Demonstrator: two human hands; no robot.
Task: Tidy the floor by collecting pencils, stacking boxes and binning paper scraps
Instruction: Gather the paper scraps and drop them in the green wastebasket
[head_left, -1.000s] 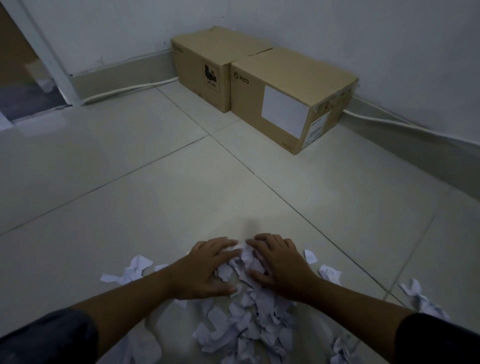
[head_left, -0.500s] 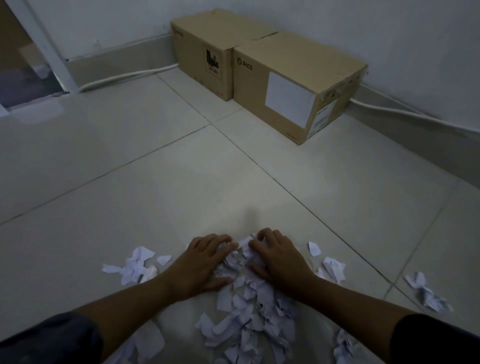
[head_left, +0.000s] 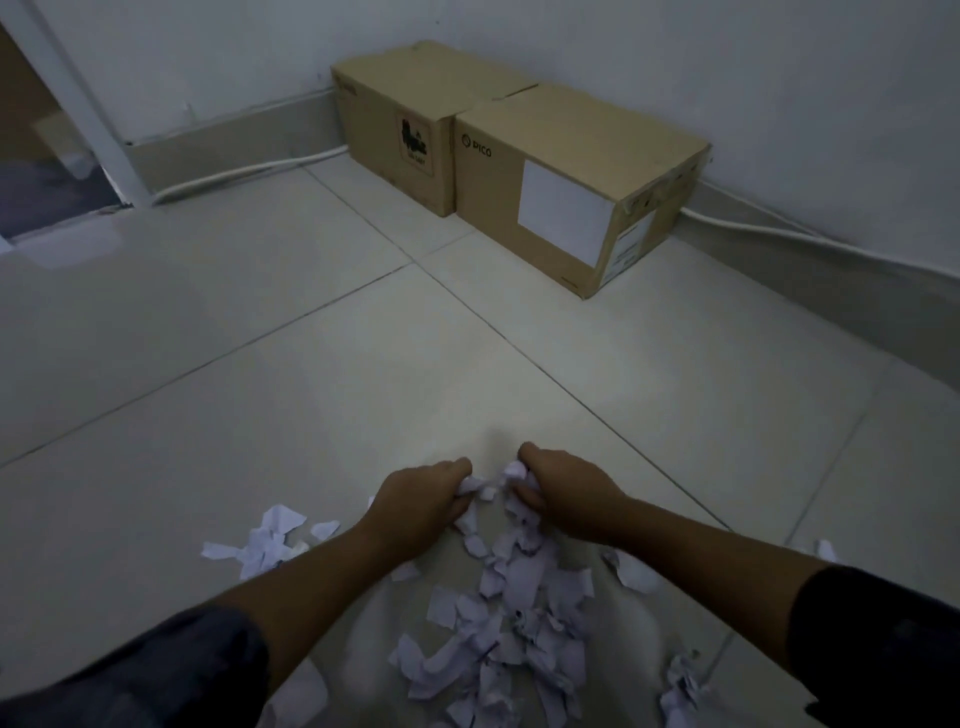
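Pale tiled floor (head_left: 675, 374) w/ dark grout lines. White cable (head_left: 244, 174) runs along grey skirting (head_left: 234, 140) at the wall base. White door frame (head_left: 78, 98) far left, dim room beyond.

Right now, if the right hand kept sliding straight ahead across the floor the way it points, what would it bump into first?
Probably nothing soon. The right hand, gripping scraps, points up the bare floor. The first obstacle on that line looks like the near box by the wall, though depth is hard to judge.

left hand (head_left: 422, 501) and right hand (head_left: 558, 488) now fisted, gripping paper scraps (head_left: 511, 587)
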